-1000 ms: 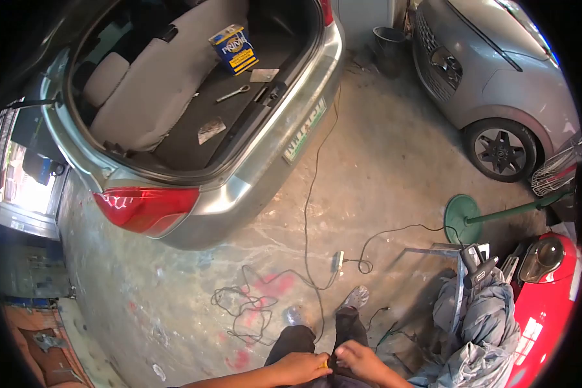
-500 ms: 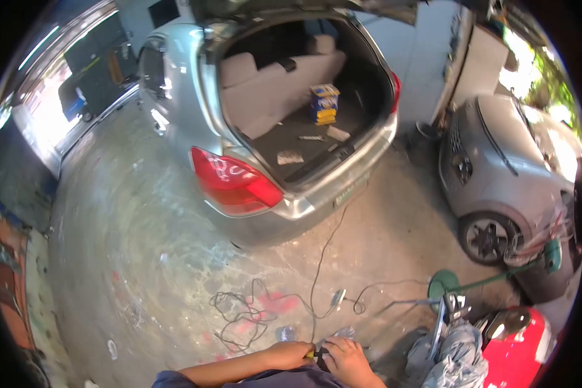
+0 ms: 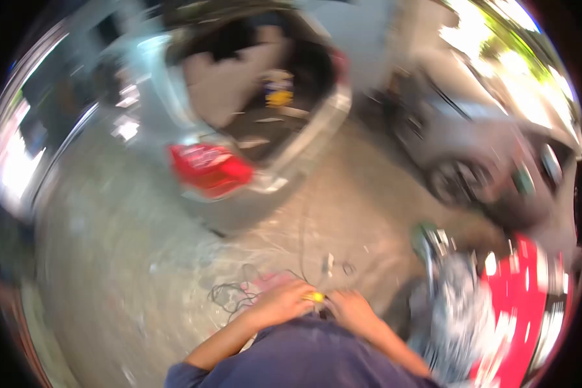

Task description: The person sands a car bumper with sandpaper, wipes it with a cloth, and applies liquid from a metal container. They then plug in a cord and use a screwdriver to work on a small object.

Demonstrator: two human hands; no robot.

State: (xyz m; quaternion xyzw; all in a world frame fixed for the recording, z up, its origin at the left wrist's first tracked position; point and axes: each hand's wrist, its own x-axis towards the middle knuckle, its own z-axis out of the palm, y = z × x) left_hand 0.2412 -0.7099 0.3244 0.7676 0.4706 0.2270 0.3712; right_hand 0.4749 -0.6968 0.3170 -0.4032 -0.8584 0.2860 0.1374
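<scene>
In front of my body, both hands are close together at the bottom of the blurred head view. My left hand point(image 3: 283, 302) is closed around a small yellow object point(image 3: 316, 297) whose kind I cannot make out. Beside it, my right hand point(image 3: 352, 308) has its fingers curled in toward a dark part near the yellow piece; what they grip is hidden. A thin dark cable point(image 3: 303, 240) runs along the floor toward my hands. Tangled cable point(image 3: 225, 295) lies on the floor beyond my left forearm.
A silver hatchback point(image 3: 220, 213) stands ahead with its tailgate up, a blue-and-yellow box point(image 3: 279, 90) inside. Another grey car point(image 3: 475, 132) is at the right. Grey crumpled sheeting point(image 3: 456, 310) and a red object point(image 3: 520, 294) sit close on my right. A small pale item point(image 3: 328, 265) lies on the floor.
My view has tilted and swung, so the cars appear higher and further left. My hands appear higher in view, still close together, with the yellow object still in the left one.
</scene>
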